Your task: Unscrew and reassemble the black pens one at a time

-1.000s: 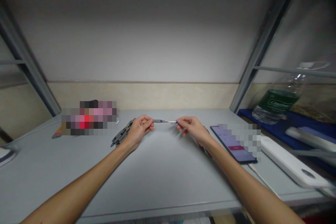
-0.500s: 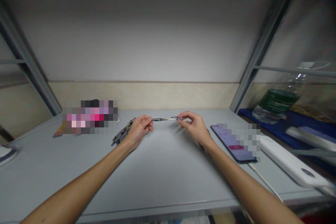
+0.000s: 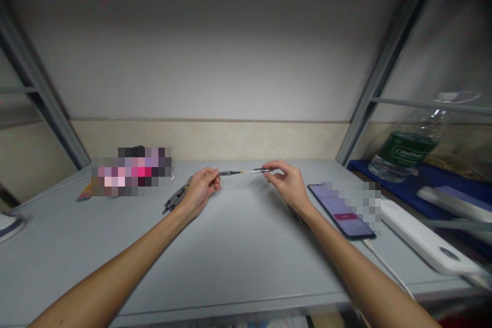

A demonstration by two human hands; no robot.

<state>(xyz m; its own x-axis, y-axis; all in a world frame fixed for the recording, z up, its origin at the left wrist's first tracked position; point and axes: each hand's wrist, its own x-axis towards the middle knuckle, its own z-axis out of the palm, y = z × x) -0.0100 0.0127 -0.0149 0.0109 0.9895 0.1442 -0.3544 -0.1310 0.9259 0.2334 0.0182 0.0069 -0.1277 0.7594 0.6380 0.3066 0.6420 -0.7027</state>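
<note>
A thin pen [image 3: 246, 171] with a dark front part and a pale, slim middle spans the gap between my two hands, nearly level above the grey desk [image 3: 230, 256]. My left hand [image 3: 202, 188] pinches its dark end between thumb and fingers. At the other end, the fingertips of my right hand [image 3: 286, 182] close on it beside a dark clip-like piece. Several dark grey pens [image 3: 177, 200] lie in a bunch on the desk, partly hidden behind my left hand and wrist.
Right of my right forearm lie a phone [image 3: 342, 212] with its cable and a white power bank [image 3: 423, 236]. A water bottle [image 3: 407, 148] stands on a blue surface beyond the frame bars. A pixelated pink item [image 3: 130, 171] sits at the back left.
Both hands keep their hold. The left hand has shifted slightly left and the right slightly right, with a little more of the pen's dark front showing beside the left fingers.
</note>
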